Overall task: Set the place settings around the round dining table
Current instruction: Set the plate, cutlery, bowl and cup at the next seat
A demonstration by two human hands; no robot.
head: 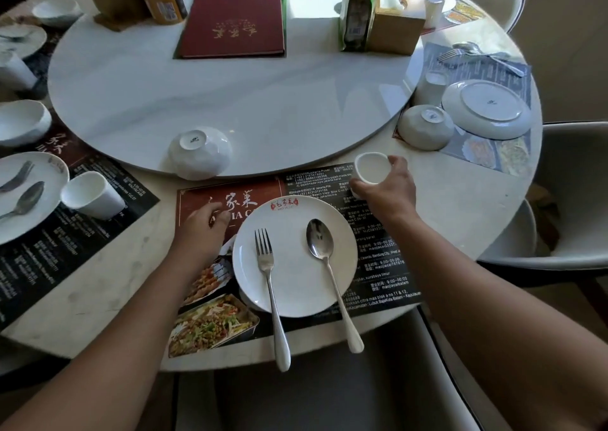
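A white plate (289,266) lies on the printed paper placemat (210,325) at the near edge of the round table. A fork (268,285) and a spoon (324,259) rest on the plate, handles pointing over the table edge. My right hand (386,188) grips a white cup (370,170) upright at the placemat's far right corner. My left hand (205,224) rests with curled fingers on the placemat left of the plate. An upturned white bowl (200,152) sits on the rim of the marble turntable (131,101).
At the left is a setting with plate (39,173), cutlery, cup (90,195) and bowl (23,122). At the right lie an upturned plate (487,109), bowl (426,127) and cup. A red menu (235,19), tissue box (393,30) and packets stand on the turntable. Chairs (575,200) ring the table.
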